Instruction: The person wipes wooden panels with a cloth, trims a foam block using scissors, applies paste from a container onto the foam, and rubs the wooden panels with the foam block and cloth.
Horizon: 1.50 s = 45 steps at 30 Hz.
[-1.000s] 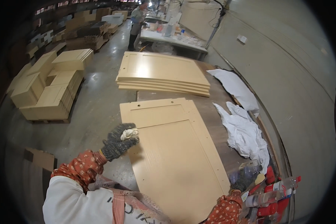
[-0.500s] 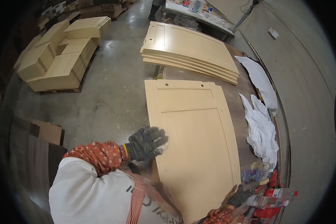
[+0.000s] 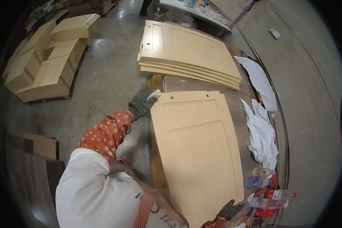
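Observation:
A pale cream cabinet door panel [image 3: 201,148] with a recessed frame and two round holes lies on the brown worktable [image 3: 178,84]. At its far left corner is my left hand [image 3: 142,102], in a dark grey knitted glove. Its fingers are curled, with a pale patch at the fingertips; whether this is a small pad or the glove's dusty face I cannot tell. My right hand [image 3: 230,211], gloved too, rests at the panel's near right edge, fingers stretched out and partly apart.
Beyond lies a stack of similar panels [image 3: 193,45]. White cloths [image 3: 260,129] and plastic bottles [image 3: 271,201] line the table's right side by the wall. More panels [image 3: 45,60] sit on a pallet at the left. A cluttered table [image 3: 193,9] stands at the back.
My left hand has moved away from me along the panel's left edge to its far corner, and its fingers have curled. The right hand stays near the same edge. The view has shifted slightly.

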Each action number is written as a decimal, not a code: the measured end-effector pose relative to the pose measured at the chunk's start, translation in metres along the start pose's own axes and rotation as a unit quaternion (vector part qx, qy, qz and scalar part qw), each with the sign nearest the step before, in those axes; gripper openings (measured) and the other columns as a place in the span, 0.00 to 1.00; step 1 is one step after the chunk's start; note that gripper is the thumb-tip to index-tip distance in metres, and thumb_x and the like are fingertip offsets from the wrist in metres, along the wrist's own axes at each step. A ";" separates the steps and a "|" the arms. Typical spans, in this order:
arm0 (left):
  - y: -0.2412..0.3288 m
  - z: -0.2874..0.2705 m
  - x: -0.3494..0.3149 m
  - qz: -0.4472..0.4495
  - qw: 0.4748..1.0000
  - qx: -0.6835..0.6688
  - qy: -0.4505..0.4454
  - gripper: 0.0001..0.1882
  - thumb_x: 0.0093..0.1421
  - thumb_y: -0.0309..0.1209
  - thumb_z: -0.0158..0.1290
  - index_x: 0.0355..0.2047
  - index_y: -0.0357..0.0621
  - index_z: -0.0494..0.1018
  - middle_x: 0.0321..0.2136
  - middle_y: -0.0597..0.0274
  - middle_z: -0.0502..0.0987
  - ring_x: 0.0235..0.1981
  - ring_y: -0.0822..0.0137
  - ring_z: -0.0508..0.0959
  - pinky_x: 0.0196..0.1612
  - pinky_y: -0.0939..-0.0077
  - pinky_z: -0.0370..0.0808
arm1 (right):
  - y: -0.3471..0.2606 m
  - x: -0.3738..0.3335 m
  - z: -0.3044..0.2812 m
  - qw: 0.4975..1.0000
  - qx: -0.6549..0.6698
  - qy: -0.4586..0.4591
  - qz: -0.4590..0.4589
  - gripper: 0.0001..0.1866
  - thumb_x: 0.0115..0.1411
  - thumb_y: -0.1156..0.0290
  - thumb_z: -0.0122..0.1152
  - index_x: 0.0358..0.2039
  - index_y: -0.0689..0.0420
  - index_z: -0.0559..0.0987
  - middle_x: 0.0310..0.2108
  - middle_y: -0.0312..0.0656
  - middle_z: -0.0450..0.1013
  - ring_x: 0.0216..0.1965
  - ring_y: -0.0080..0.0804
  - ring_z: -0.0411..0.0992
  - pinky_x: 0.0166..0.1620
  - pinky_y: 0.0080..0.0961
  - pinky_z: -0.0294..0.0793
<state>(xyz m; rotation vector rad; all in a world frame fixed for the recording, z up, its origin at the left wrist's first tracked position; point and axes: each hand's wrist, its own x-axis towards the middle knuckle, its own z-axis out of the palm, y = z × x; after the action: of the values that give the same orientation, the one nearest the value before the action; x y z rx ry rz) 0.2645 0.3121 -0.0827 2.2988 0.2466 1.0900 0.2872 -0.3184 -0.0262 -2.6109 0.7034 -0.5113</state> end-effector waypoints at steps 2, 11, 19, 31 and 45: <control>0.015 -0.003 0.017 -0.082 0.991 -0.104 0.009 0.15 0.61 0.34 0.48 0.46 0.41 0.72 0.45 0.50 0.73 0.49 0.53 0.71 0.54 0.66 0.66 | 0.003 0.000 0.000 1.000 -0.030 -0.005 0.006 0.36 0.60 0.68 0.52 0.65 0.59 0.48 0.65 0.49 0.49 0.64 0.40 0.52 0.64 0.29 0.53; -0.028 0.014 -0.007 -0.234 0.894 -0.329 0.194 0.21 0.61 0.29 0.49 0.54 0.38 0.62 0.47 0.55 0.71 0.49 0.64 0.71 0.54 0.71 0.67 | -0.002 0.001 0.008 0.999 0.032 0.005 0.028 0.34 0.61 0.66 0.50 0.64 0.58 0.50 0.63 0.49 0.53 0.64 0.40 0.53 0.63 0.30 0.53; 0.021 0.012 0.022 -0.299 0.924 -0.232 0.060 0.20 0.58 0.33 0.53 0.50 0.39 0.69 0.47 0.53 0.73 0.49 0.61 0.72 0.54 0.71 0.66 | -0.027 -0.009 -0.005 1.000 -0.028 0.002 0.008 0.33 0.60 0.66 0.51 0.63 0.59 0.53 0.62 0.50 0.54 0.62 0.41 0.56 0.61 0.31 0.57; 0.049 0.005 0.032 -0.394 0.879 -0.228 0.144 0.23 0.61 0.41 0.50 0.51 0.38 0.66 0.45 0.55 0.73 0.47 0.63 0.72 0.51 0.71 0.67 | -0.039 -0.022 -0.032 0.990 -0.121 0.015 -0.065 0.39 0.58 0.54 0.52 0.57 0.75 0.57 0.55 0.64 0.61 0.58 0.49 0.61 0.62 0.31 0.56; 0.003 0.015 0.038 -0.404 0.850 -0.334 0.048 0.24 0.58 0.43 0.53 0.46 0.35 0.70 0.41 0.53 0.75 0.42 0.59 0.74 0.47 0.70 0.69 | -0.041 -0.021 -0.025 0.990 -0.125 0.005 -0.066 0.38 0.59 0.53 0.50 0.57 0.74 0.57 0.57 0.60 0.61 0.59 0.47 0.60 0.62 0.32 0.56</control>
<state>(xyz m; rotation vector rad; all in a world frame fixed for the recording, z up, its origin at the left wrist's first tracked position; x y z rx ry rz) 0.3001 0.3179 -0.0637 1.2934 0.6784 0.6763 0.2758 -0.2814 0.0082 -2.9060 0.6359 -0.5040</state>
